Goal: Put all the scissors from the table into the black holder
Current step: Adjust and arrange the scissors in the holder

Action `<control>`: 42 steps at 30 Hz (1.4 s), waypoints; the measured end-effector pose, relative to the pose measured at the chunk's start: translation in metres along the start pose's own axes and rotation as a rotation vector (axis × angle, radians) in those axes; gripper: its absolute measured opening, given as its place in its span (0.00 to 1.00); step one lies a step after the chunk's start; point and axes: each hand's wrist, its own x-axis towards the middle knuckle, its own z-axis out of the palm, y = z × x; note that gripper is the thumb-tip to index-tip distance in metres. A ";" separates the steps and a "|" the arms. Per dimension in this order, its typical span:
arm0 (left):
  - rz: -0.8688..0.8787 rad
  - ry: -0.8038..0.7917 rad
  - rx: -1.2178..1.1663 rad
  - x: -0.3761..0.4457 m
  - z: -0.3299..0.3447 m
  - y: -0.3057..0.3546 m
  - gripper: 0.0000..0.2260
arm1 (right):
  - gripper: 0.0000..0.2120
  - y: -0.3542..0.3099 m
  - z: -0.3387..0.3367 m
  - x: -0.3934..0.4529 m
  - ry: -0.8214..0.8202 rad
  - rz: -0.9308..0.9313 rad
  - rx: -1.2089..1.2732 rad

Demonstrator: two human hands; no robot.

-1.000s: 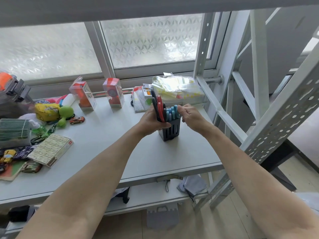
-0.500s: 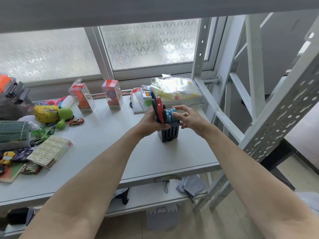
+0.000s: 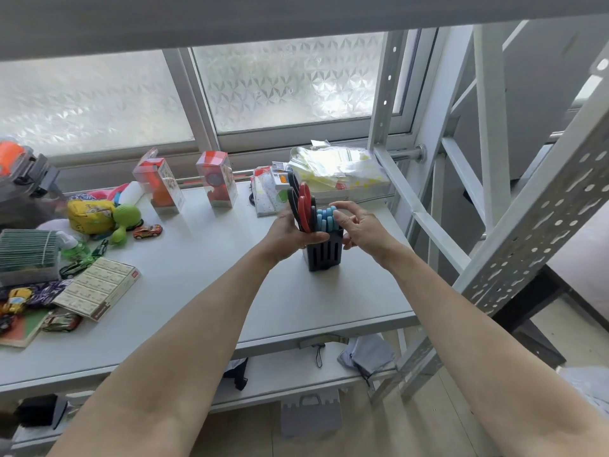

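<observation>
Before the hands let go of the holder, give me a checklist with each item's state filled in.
1. Black holder standing upright on the table: ok.
2. Left hand steadying the holder's upper edge: ok.
3. Red-handled scissors standing handles-up in the holder: ok.
4. Blue-handled scissors in the holder, right hand fingertips on their handles: ok.
5. Blades fully seated in the slots: cannot tell, they are hidden inside the holder.
6. No scissors left on the table: cannot tell; none shows on the bare part, but the clutter at the left could hide some.
</observation>
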 end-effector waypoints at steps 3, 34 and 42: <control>0.007 -0.046 0.046 0.001 -0.004 0.003 0.26 | 0.23 0.004 -0.008 -0.003 -0.063 0.008 0.001; -0.187 0.117 0.198 -0.012 0.020 -0.041 0.34 | 0.37 0.060 0.006 0.030 -0.138 0.077 -0.337; 0.081 -0.077 -0.033 0.000 -0.028 0.018 0.53 | 0.38 0.059 0.003 0.037 -0.186 0.121 -0.333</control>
